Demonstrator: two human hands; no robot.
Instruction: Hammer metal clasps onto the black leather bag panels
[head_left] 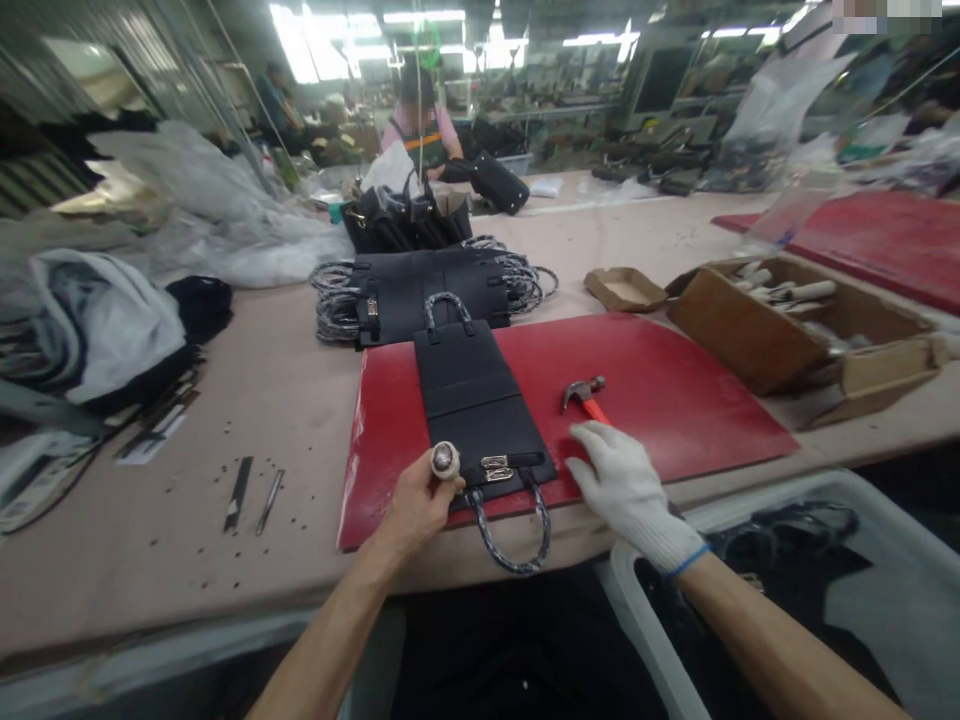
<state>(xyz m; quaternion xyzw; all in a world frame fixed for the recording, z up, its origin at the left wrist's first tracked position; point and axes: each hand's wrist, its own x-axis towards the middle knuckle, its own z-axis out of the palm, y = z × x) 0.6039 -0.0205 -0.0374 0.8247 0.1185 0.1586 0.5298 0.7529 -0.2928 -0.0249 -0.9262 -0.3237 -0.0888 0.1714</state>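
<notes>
A black leather bag panel point(480, 400) with patterned handles lies flat across a red board point(645, 370), its lower handle hanging over the board's edge. Two small metal clasps point(496, 468) show near its lower end. My left hand point(421, 500), bare, is closed around an upright tool with a round metal top point(445, 459), at the panel's lower left corner. My right hand point(622, 480), in a white glove, is beside the panel over the board, fingers apart. Just beyond its fingertips lies a claw hammer point(583, 395) with an orange handle.
Stacked black panels with handles point(439, 280) lie behind the board. Cardboard boxes point(750, 330) stand at the right, a white bin point(885, 530) at the lower right. A metal strip point(238, 493) and thin tool point(270, 502) lie left. A person point(424, 125) is across the table.
</notes>
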